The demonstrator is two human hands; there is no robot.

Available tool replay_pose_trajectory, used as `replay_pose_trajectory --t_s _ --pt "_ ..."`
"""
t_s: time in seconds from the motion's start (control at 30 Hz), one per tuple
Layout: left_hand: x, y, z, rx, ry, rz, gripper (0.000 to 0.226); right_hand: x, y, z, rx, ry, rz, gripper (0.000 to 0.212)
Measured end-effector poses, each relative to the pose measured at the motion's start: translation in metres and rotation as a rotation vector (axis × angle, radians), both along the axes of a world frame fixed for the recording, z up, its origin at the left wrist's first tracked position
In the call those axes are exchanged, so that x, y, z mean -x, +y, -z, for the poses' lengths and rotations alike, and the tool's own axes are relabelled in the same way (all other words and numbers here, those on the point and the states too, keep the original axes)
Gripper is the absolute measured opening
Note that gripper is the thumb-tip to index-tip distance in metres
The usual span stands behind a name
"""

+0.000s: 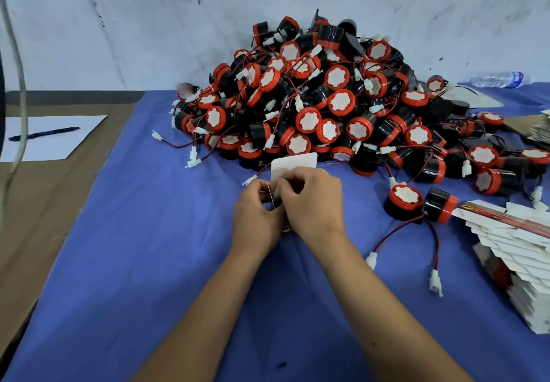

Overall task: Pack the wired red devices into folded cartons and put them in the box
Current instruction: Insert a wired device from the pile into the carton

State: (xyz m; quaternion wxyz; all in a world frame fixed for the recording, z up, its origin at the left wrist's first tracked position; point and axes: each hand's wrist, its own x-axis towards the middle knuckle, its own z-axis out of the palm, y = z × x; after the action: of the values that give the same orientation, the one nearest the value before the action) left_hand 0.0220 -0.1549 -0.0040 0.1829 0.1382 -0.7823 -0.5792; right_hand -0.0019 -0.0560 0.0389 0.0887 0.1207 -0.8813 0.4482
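Note:
A big heap of red-and-black wired devices lies on the blue cloth at the back. Both my hands meet in the middle over a small carton whose white flap stands up behind my fingers. My left hand grips the carton's left side, with a thin red wire running across its fingers. My right hand curls over the carton's top and right side. Most of the carton's body is hidden under my hands. Two loose devices with trailing wires lie to the right.
A stack of flat unfolded cartons sits at the right edge. At left, a white sheet with a black pen lies on brown cardboard. A plastic bottle lies far right by the wall. A cable hangs at left.

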Motion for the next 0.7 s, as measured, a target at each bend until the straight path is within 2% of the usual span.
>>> replay_pose_trajectory --t_s 0.13,0.27,0.37,0.43,0.5,0.6,0.7 --pt "-0.001 -0.004 0.000 0.014 0.018 0.052 0.016 0.004 0.012 0.000 0.000 -0.037 -0.150 0.013" --pt "-0.002 -0.021 0.000 -0.041 -0.043 0.299 0.039 0.006 0.017 0.000 0.008 -0.050 -0.177 0.014" --pt "-0.002 -0.029 0.004 0.053 -0.059 0.351 0.049 0.004 0.017 0.002 -0.013 0.012 -0.203 0.016" --pt "0.000 -0.029 0.004 0.100 -0.043 0.323 0.051 0.003 0.019 0.003 -0.087 0.077 -0.229 0.018" --pt "0.000 -0.029 0.006 0.060 -0.041 0.333 0.054 0.004 0.021 0.003 -0.195 0.134 -0.249 0.018" --pt "0.000 -0.030 0.004 0.018 -0.038 0.345 0.055 0.004 0.025 0.001 -0.242 0.151 -0.280 0.019" --pt "0.001 -0.030 0.004 0.031 -0.049 0.332 0.054 0.004 0.025 -0.002 -0.420 0.170 -0.327 0.021"
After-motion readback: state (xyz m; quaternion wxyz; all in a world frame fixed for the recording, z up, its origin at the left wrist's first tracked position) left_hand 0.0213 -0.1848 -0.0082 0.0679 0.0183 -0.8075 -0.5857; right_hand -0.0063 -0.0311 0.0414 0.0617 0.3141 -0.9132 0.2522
